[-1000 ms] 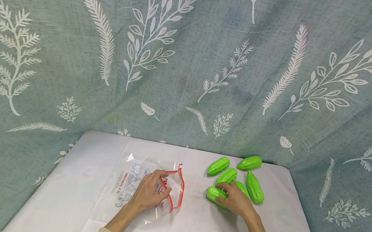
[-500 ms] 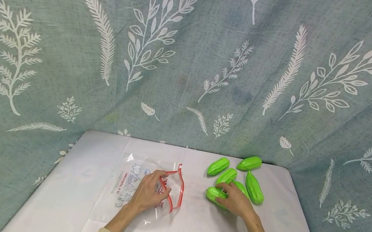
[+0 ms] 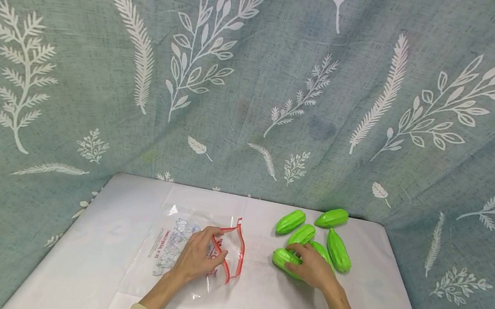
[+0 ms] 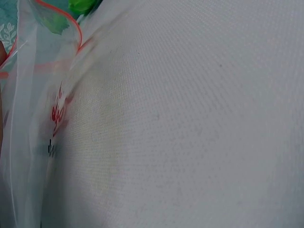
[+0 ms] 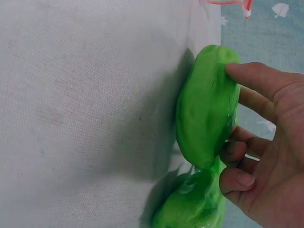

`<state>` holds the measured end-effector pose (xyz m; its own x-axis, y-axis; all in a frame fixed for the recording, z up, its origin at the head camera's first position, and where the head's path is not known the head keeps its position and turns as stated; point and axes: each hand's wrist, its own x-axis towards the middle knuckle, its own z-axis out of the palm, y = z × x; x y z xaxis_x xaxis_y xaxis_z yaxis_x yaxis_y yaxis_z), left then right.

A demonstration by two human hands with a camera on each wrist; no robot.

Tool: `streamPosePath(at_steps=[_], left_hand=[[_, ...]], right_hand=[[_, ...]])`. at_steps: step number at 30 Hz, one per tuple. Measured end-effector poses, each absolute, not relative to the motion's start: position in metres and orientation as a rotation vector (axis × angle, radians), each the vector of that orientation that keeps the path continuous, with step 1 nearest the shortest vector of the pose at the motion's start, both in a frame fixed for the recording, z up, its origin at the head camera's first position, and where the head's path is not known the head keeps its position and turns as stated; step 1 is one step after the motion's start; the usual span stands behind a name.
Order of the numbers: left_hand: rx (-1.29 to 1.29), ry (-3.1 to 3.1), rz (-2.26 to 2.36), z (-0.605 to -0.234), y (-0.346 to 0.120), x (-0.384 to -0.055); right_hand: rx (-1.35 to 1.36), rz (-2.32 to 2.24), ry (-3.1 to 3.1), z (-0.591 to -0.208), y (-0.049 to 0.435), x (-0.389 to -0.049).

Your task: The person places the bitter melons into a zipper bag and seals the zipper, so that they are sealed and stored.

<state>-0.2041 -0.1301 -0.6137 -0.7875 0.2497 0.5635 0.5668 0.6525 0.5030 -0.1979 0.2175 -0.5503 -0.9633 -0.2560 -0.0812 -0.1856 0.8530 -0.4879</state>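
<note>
In the head view a clear zip bag (image 3: 173, 248) with a red-edged mouth and printed figures lies on the left half of the table. My left hand (image 3: 199, 254) holds it at the mouth, which gapes toward the right. Only a fingertip sliver shows beside the bag (image 4: 26, 128) in the left wrist view. My right hand (image 3: 312, 266) grips the nearest green ribbed gourd (image 3: 282, 260), thumb on one side and fingers on the other. In the right wrist view this gourd (image 5: 204, 109) seems to touch or nearly touch another gourd (image 5: 192, 202) below it.
More green gourds lie at the right rear: one gourd (image 3: 290, 221) on the left, one gourd (image 3: 332, 217) at the back, one gourd (image 3: 338, 251) on the right, others partly behind the right hand. A leaf-patterned cloth (image 3: 245, 97) borders the white table (image 3: 253, 299).
The gripped gourd has shifted very slightly to the left, with my right hand still on it. My left hand and the bag have stayed where they were.
</note>
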Motion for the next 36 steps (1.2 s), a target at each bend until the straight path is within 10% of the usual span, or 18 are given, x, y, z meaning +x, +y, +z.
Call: streamPosePath(at_steps=[36], left_hand=[[-0.632,-2.454,-0.952,-0.610,-0.129,-0.204]], right_hand=[[-0.332,-0.998,2.901,-0.549,0.201,-0.202]])
